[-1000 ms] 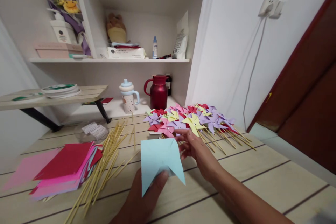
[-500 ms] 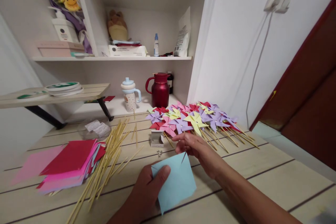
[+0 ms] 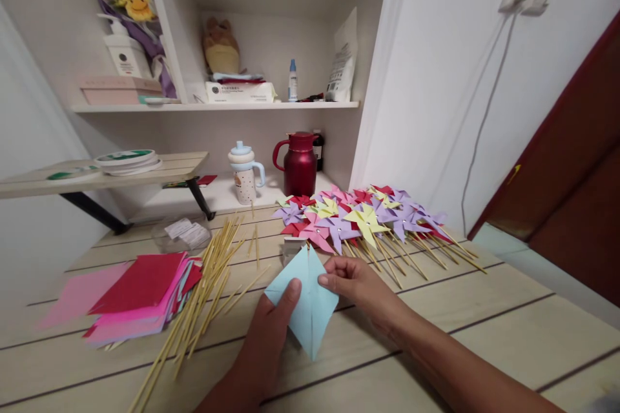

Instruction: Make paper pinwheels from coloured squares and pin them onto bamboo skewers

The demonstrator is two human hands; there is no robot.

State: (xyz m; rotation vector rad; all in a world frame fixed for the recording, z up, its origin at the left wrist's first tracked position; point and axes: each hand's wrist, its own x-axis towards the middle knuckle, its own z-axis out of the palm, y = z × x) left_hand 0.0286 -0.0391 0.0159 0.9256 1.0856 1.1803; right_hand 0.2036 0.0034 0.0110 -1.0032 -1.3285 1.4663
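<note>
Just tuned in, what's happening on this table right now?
A person holds a light blue paper piece above the wooden table. The left hand grips its lower left with the thumb on top; the right hand pinches its right edge. Finished paper pinwheels on sticks lie behind, bamboo sticks and a stack of coloured paper sheets to the left.

Both hands, left hand (image 3: 271, 335) and right hand (image 3: 356, 281), pinch a light-blue paper (image 3: 305, 303) above the wooden table (image 3: 484, 335).

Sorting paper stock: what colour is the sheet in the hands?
Light blue sheet, plain, clearest in the head view.
</note>
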